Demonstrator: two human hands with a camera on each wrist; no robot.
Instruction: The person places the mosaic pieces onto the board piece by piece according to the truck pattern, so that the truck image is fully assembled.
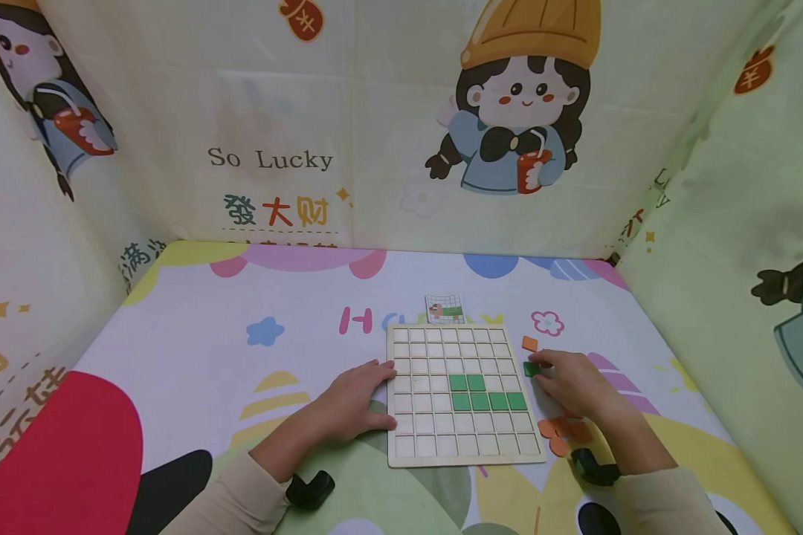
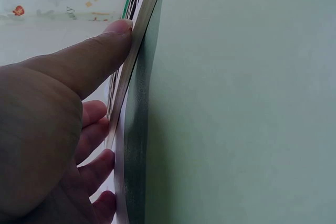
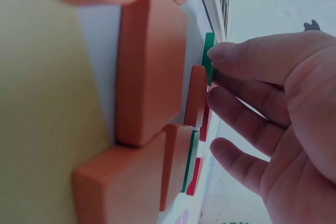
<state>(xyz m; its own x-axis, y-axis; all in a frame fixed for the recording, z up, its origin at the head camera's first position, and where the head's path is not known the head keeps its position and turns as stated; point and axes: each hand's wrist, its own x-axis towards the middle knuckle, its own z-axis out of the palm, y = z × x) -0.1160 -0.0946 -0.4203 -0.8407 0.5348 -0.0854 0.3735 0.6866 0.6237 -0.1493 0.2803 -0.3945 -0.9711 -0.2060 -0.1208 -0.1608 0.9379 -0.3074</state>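
Observation:
A pale wooden grid board (image 1: 424, 447) lies on the patterned cloth, with several green square tiles (image 1: 479, 401) set in its middle and right cells. My left hand (image 1: 350, 401) rests along the board's left edge, fingers relaxed and thumb spread toward me; the left wrist view shows thumb tip and fingertips at the rim. Just right of the board, my right hand (image 1: 571, 380) pinches a loose green tile (image 1: 531, 369) with thumb and finger. The right wrist view shows the thumb tip on that green tile (image 3: 208, 51), the other fingers loosely bent beside it.
An orange square tile (image 1: 530, 343) lies beyond the right hand. Several orange pieces (image 1: 559, 446), some round and some square, lie beneath the right forearm. A small printed pattern card (image 1: 444, 308) sits behind the board. Red pieces (image 3: 195, 177) show past the orange ones. Cloth walls (image 1: 388, 148) enclose the table.

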